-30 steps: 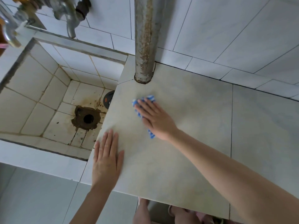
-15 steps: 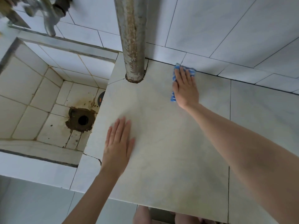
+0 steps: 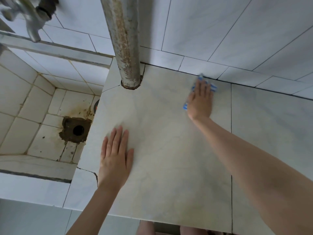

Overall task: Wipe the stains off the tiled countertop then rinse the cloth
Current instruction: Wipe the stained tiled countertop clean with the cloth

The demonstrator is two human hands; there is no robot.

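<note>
A blue-and-white cloth (image 3: 213, 87) lies flattened on the pale tiled countertop (image 3: 169, 158) in the upper right of the frame, against the wall joint, mostly covered, only its edges showing. The countertop's large tile looks faintly yellowed.

Pale marbled wall tiles (image 3: 220, 31) with dark grout lines rise at the back. A rusty, flaking vertical pipe (image 3: 124, 41) runs down in front of them. To the left lies a sunken tiled basin (image 3: 25, 102) with a brown-stained drain hole (image 3: 78, 130), and a metal tap (image 3: 32, 17) hangs above it. Light is soft and even.
</note>
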